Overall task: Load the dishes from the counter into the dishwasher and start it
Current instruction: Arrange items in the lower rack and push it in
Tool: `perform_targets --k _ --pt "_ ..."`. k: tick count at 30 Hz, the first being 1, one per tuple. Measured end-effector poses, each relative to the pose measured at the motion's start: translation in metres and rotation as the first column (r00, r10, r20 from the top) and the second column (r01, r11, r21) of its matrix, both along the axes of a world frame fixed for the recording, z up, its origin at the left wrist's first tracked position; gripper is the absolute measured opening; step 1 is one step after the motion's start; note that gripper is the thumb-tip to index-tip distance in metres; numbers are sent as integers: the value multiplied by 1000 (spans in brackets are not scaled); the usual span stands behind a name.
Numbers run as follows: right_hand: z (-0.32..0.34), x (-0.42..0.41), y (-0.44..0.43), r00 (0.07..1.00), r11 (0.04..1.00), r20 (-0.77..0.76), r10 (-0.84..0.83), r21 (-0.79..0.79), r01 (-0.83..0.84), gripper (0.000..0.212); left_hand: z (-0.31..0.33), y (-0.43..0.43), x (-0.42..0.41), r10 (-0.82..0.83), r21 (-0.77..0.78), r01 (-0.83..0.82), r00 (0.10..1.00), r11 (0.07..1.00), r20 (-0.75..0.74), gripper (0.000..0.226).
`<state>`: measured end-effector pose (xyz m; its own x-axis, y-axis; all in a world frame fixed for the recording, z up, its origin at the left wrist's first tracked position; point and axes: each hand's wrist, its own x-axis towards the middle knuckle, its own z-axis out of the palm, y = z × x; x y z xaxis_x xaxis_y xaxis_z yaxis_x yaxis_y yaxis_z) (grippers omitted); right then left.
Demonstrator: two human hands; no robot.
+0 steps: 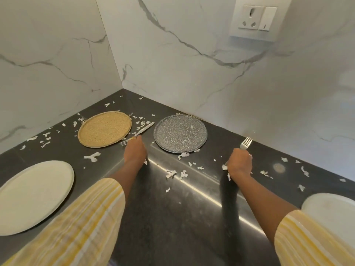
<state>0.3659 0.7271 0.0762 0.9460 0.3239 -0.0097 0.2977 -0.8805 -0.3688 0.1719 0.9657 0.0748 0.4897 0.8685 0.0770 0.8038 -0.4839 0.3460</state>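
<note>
Forks occupy both our hands: left hand (134,150) pinches the lying fork (145,128), tan plate (104,129) to its left, speckled plate (180,133) to its right; right hand (240,164) clenches the raised fork (245,143).

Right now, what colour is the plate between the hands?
The round plate is dark grey, white-speckled; head view.
</note>
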Motion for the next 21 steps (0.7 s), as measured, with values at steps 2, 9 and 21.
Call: perform_targets --k 2,9,21 --pt "-3 3 9 998 994 22 -59 -90 61 22 1 16 10 -13 23 14 1000 1000 -24 24" --pt "-16 24 32 966 964 -36 -257 57 258 29 -2 51 47 57 14 -56 993 998 -108 25" --pt "-17 22 49 958 965 -158 -240 69 253 25 -14 60 59 26 41 -14 952 999 -304 31"
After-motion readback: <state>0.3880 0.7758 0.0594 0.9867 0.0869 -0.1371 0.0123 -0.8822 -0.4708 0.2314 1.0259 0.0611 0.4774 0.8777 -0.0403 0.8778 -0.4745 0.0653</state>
